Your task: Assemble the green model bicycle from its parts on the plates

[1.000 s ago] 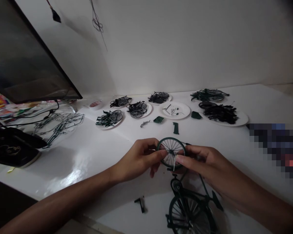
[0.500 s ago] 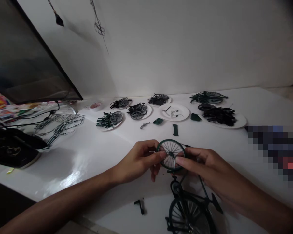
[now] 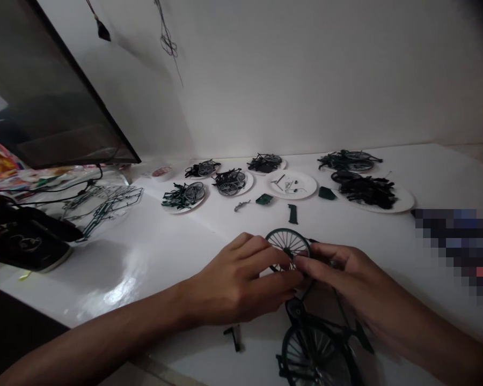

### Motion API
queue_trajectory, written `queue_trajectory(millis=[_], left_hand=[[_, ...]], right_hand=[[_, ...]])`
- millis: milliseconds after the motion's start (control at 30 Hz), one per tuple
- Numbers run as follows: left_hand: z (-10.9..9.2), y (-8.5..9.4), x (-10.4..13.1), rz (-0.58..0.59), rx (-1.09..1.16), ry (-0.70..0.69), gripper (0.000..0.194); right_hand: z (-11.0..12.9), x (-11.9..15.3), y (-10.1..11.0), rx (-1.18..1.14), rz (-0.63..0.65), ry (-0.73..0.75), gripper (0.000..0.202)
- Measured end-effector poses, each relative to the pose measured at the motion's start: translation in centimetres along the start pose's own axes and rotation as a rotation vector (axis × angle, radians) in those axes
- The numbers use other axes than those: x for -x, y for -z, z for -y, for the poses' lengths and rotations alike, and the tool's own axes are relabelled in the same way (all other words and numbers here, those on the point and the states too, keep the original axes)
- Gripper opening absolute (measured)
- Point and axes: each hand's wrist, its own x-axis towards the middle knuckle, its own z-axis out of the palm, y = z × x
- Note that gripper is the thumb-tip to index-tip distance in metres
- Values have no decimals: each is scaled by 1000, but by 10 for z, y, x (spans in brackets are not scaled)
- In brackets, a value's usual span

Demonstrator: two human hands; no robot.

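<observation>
- Looking in remotely, I see a white table (image 3: 177, 268) reaching the wall.
- A screen (image 3: 64, 102) stands far left.
- The bike (image 3: 300, 321) lies near, right of centre, between my forearms and partly cut off by the view's lower edge.
- My right hand (image 3: 346, 268) is clamped on the wheel, thumb on its right side.
- My left hand (image 3: 241, 279) reaches over the wheel's near side; its fingertips hide the contact, so I cannot tell whether they grip.
- White plates (image 3: 406, 202) hold dark bike parts and small bits, far side.
- The wheel (image 3: 287, 250) is at the bike's far end.
- A black piece (image 3: 234, 340) lies near, left of the bike.
</observation>
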Motion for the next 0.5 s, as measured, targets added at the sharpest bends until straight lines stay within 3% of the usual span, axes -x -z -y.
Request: queue_trajectory(millis=[500], left_hand=[[-3,7,-4,1,-17,34,21]], right_hand=[[2,1,0,2,-9,-4,31]])
